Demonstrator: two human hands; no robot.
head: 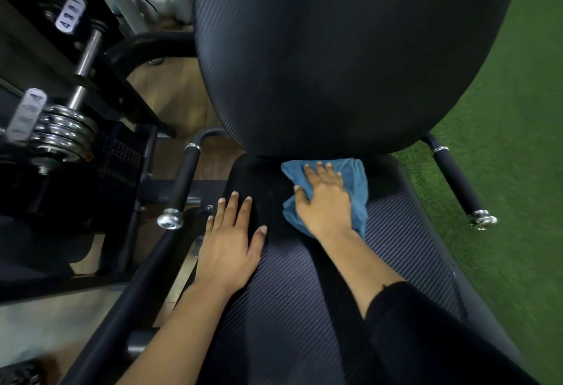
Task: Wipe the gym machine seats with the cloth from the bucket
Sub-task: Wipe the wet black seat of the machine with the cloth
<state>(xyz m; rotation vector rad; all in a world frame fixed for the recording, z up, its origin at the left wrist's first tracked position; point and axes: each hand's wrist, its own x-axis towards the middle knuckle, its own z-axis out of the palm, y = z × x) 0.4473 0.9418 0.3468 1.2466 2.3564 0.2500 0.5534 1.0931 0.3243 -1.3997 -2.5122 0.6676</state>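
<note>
1. Well left of the left hand, chrome weight plates (61,134) sit on a bar.
2. Just beside that hand's fingertips slants a black padded handle (182,183).
3. The left hand (231,247) lies flat on the seat (289,293), fingers spread and straight, holding nothing.
4. Near it on the right, the right hand (326,201) presses the blue cloth (356,183) onto the seat with its fingers stretched out.
5. Just past those fingertips rises the backrest (350,49).
6. Well right of that hand, a second handle (457,183) hangs over green turf (518,232).
</note>
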